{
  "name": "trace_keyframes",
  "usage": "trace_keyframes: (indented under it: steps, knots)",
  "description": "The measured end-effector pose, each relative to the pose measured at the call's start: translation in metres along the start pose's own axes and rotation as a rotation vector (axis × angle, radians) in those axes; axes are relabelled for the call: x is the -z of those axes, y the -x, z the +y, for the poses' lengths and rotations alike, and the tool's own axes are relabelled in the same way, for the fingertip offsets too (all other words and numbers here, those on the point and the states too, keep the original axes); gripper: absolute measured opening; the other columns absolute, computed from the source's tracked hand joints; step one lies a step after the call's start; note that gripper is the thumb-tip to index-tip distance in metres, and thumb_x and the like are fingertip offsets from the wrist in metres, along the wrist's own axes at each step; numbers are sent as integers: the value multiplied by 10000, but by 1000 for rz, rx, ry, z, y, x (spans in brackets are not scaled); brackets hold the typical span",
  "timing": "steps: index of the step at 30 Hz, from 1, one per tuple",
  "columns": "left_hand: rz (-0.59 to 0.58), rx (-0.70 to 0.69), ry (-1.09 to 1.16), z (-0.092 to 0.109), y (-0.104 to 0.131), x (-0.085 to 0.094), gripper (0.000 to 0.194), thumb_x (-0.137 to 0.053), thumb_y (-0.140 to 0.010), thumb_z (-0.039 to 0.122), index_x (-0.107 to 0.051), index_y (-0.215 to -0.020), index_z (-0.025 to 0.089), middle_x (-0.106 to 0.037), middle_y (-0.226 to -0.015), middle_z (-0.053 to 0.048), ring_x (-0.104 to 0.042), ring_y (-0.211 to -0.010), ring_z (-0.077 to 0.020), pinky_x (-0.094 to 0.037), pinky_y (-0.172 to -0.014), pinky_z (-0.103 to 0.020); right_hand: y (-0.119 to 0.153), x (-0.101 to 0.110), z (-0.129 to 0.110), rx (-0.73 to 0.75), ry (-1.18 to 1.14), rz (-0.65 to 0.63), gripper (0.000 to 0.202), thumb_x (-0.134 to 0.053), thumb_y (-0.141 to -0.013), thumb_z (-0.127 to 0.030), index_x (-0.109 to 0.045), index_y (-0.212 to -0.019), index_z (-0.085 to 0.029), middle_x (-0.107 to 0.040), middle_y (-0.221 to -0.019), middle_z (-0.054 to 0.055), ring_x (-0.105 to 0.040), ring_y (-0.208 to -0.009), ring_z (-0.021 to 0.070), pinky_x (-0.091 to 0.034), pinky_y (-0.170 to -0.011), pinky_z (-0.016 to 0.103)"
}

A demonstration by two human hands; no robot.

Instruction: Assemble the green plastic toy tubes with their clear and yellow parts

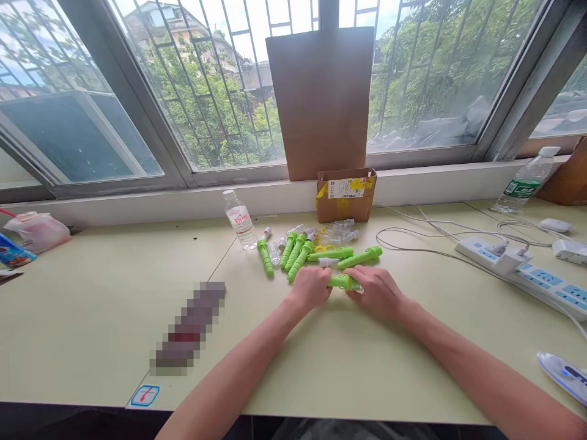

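The left hand (312, 288) gripped a bright-green, cylindrical plastic tube (339, 281) in closed fingers; the right hand (380, 291) had its fingers closed at the tube's clear, ringed plastic end piece (358, 288). The tube was held roughly parallel to the front edge of the tabletop (389, 373), short of the loose green ribbed plastic tubes (300, 261) toward the far edge. Sound handling probably required aligned parts, light pressure on the clear wall and steady wrists.

The held tube (340, 281) is bright green, the table (114, 269) pale yellow-green, the box (358, 211) brown.
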State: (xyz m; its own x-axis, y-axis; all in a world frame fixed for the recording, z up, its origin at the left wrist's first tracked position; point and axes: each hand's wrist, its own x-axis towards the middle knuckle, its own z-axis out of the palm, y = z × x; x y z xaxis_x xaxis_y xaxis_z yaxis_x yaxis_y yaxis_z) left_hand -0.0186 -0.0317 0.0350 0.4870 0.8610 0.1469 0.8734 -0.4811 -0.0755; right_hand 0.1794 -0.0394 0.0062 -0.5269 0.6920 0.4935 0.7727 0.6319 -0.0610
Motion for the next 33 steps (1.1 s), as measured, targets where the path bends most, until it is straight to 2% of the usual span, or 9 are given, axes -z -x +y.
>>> trace_keyframes:
  steps: [4,7,12,15,19,22,27,29,33]
  knots:
    - [-173,43,218,-6,3,8,165,-535,-704,300,-641,-670,178,-631,-638,-36,-576,-569,-167,-334,-469,-251,-3,-1,2,227,191,141,316,-464,-837,-81,-600,-1094,-206,-657,-834,45,-547,-677,152,-305,-591,285]
    - [-248,73,281,-5,4,11,191,-532,-705,314,-640,-626,177,-614,-601,-34,-561,-539,-156,-309,-442,-248,-3,3,1,268,223,156,315,-433,-875,-73,-588,-1112,-212,-645,-794,40,-537,-654,144,-300,-584,290]
    - [-201,67,162,1,2,7,190,-520,-725,284,-669,-683,173,-642,-645,-62,-604,-587,-199,-383,-506,-267,-1,4,1,266,145,9,152,-484,-885,-223,-603,-939,-146,-620,-696,40,-542,-581,144,-288,-529,282]
    - [-162,31,83,2,1,2,178,-522,-738,241,-680,-748,160,-655,-685,-90,-634,-649,-231,-435,-578,-296,0,4,1,172,68,-50,149,-543,-852,-256,-605,-936,-150,-642,-724,41,-549,-582,148,-274,-509,272]
    - [-38,-33,-9,1,1,-6,188,-467,-774,119,-654,-795,118,-648,-690,-113,-643,-657,-233,-451,-601,-304,-3,11,0,-21,-233,-160,147,-616,-793,-332,-588,-779,-189,-598,-646,-17,-496,-558,128,-282,-504,241]
    - [30,-89,-73,2,0,-10,242,-403,-788,48,-636,-823,103,-640,-703,-125,-640,-668,-232,-445,-590,-296,-5,15,0,-72,-431,-284,211,-612,-779,-364,-535,-673,-198,-526,-583,-49,-445,-533,110,-282,-489,221]
    - [84,-54,-116,6,-2,-6,244,-400,-787,62,-633,-844,108,-645,-748,-129,-637,-732,-238,-434,-611,-294,-3,6,1,-123,-145,-125,65,-578,-763,-251,-583,-783,-189,-617,-693,-2,-509,-592,138,-276,-518,245]
    - [49,1,-70,7,0,-2,205,-448,-784,147,-641,-849,120,-654,-757,-117,-634,-711,-232,-430,-599,-292,-3,2,3,-23,32,-35,111,-532,-774,-159,-601,-860,-175,-640,-760,29,-533,-626,146,-268,-527,259]
    - [-142,55,83,5,6,5,187,-525,-730,302,-650,-698,167,-647,-660,-75,-611,-602,-203,-384,-503,-271,-6,0,5,230,288,103,238,-415,-844,-45,-608,-893,-175,-615,-706,27,-523,-616,139,-244,-540,286]
